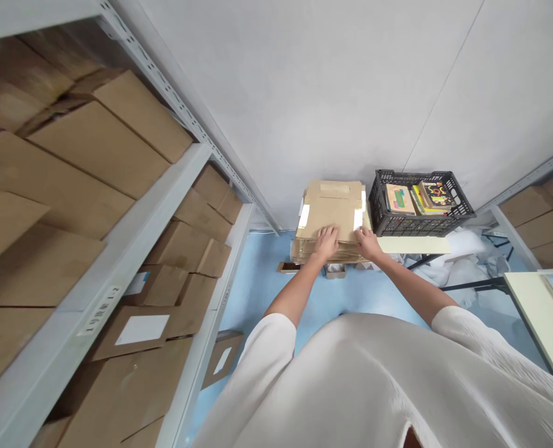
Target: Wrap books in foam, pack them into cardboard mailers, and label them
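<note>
A stack of flattened cardboard boxes (334,211) lies in front of me near the wall, with white labels on the left and right of its top piece. My left hand (327,241) is closed over the near edge of that top piece, fingers on its upper face. At the near right corner, just below a white label, my right hand (368,242) grips the same flattened cardboard box. Both thumbs are hard to make out. More brown layers show under my hands along the front of the pile.
A black plastic crate (420,224) holding books stands right of the stack on a pale tabletop (413,245). Tall metal shelving (164,214) full of cardboard boxes rises on my left. Small open boxes (335,271) sit on the blue floor. Another table (542,311) is at right.
</note>
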Action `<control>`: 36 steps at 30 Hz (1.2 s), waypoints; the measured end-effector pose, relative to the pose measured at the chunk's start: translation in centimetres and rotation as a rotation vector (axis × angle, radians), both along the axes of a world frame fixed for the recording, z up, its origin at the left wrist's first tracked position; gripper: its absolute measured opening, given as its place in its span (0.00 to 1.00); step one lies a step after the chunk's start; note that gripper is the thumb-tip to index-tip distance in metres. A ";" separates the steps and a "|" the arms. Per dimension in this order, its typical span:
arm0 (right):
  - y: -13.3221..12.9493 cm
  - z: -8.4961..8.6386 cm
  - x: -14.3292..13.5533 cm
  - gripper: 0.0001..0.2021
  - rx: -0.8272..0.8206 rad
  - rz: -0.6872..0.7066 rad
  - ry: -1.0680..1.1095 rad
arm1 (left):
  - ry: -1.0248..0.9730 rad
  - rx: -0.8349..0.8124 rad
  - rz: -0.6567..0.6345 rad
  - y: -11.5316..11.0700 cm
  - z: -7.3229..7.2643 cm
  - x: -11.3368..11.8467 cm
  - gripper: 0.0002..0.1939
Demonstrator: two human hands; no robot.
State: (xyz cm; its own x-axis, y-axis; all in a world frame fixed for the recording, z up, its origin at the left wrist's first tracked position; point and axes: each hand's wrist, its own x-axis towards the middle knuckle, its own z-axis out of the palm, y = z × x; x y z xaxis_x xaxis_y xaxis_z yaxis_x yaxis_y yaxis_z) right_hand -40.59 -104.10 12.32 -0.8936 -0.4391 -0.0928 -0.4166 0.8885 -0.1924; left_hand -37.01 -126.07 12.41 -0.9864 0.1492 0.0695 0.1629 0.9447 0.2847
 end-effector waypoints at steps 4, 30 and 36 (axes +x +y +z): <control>-0.3 -0.1 0.2 0.32 0.009 0.016 0.004 | -0.021 0.002 -0.018 -0.4 0.2 -0.2 0.28; -0.3 0.7 -0.8 0.24 -0.582 -0.011 0.071 | 0.040 0.006 -0.031 -0.6 2.0 -0.5 0.37; 0.1 0.7 0.7 0.35 -0.311 -0.099 0.169 | 0.071 -0.026 0.005 -0.2 2.8 -0.3 0.40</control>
